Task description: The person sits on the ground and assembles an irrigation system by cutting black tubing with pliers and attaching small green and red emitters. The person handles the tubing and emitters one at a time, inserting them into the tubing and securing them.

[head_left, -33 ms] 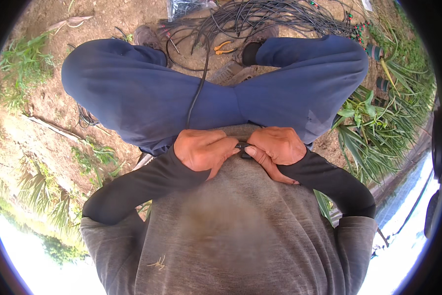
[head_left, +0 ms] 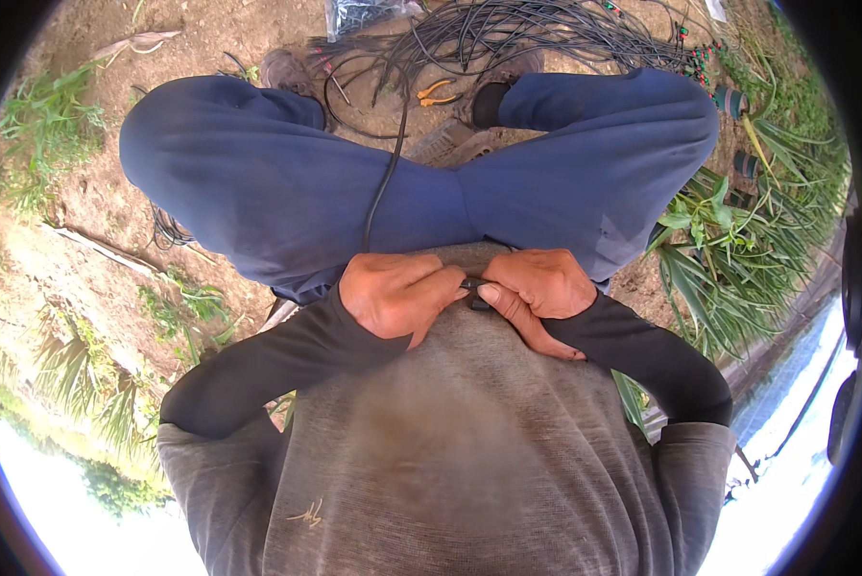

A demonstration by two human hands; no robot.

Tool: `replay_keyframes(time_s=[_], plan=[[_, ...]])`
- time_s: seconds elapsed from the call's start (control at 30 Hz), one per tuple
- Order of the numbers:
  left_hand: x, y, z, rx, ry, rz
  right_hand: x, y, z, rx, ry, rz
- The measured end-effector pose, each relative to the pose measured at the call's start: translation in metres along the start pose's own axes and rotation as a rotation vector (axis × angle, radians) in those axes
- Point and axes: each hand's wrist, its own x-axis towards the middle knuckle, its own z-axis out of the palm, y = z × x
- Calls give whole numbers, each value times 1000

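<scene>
Close against my waist, both hands meet with their fingers curled. My left hand is closed on the end of a thin black tube, which runs up over the lap to a heap on the ground. My right hand pinches a small black fitting between thumb and forefinger. The fitting touches the left fingertips, and a narrow dark piece bridges the gap between the two hands. Fingers hide most of the fitting, so its exact kind does not show.
Beyond my feet lies a tangled heap of black tubes, some with red and green ends. Orange-handled pliers rest on the soil near it. A clear plastic bag sits at the far edge. Spiky plants grow at right.
</scene>
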Motion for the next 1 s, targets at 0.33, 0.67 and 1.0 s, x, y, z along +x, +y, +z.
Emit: replay_keyframes(time_s=[0.33,0.67,1.0], plan=[[8,-7,2,407,41,178,18,9,-17,766,-297,567],[19,-12,-7,38,-44,-225,14,10,-16,-155,220,-246],[44,1,-43,-732,-431,-875,25,14,-18,-403,346,-473]])
